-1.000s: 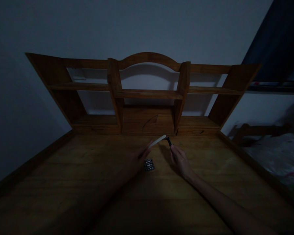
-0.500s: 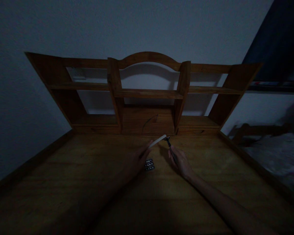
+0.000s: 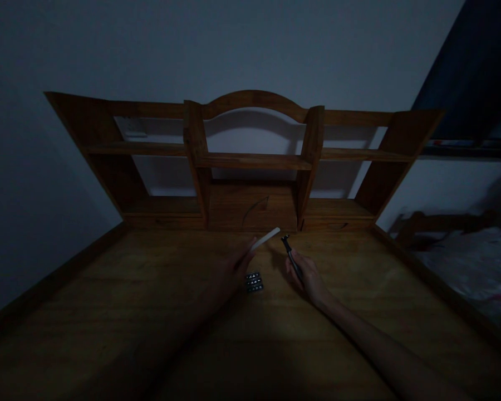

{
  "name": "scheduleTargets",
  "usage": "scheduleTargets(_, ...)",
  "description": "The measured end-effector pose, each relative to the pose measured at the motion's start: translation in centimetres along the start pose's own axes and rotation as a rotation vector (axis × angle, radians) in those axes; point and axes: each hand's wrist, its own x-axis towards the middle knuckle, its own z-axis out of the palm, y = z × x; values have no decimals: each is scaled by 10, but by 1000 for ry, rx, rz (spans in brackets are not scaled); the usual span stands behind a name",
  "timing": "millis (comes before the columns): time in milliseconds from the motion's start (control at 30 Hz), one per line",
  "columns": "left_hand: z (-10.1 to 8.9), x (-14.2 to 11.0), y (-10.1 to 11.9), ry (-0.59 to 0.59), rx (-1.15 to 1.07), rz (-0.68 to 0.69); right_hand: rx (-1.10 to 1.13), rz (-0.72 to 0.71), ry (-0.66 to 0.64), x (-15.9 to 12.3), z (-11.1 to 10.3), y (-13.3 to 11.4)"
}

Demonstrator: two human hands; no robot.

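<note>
The scene is very dark. My left hand (image 3: 229, 273) pinches a thin white strip-like piece (image 3: 266, 238) that points up and right over the wooden desk (image 3: 150, 312). My right hand (image 3: 309, 278) is closed on a slim dark razor-like handle (image 3: 291, 255) whose small head points up toward the white piece. A narrow gap separates the white piece's tip from the handle's head. Between my hands, a small dark cartridge pack (image 3: 254, 281) with pale marks lies flat on the desk.
A wooden hutch (image 3: 254, 161) with shelves and an arched top stands along the back of the desk, against a pale wall. Raised wooden rims line the desk's left and right sides. A bed with pale bedding (image 3: 471, 267) lies to the right.
The white piece and the dark handle's head touched earlier; now they have come apart by a small gap. My right hand has shifted slightly toward me.
</note>
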Motion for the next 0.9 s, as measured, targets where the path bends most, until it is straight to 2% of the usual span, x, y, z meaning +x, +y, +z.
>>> scheduleTargets(133, 0, -2, 3, -58, 11, 14, -22, 2, 24, 0, 2, -1)
scheduleTargets(300, -3, 0, 2, -30, 76, -25, -46, 5, 89, 3, -1, 5)
scheduleTargets(500, -3, -1, 6, -123, 132, 87, -85, -10, 68, 4, -5, 9)
scheduleTargets(900, -2, -2, 0, -103, 329, 135, -63, -7, 79, 7, -4, 13)
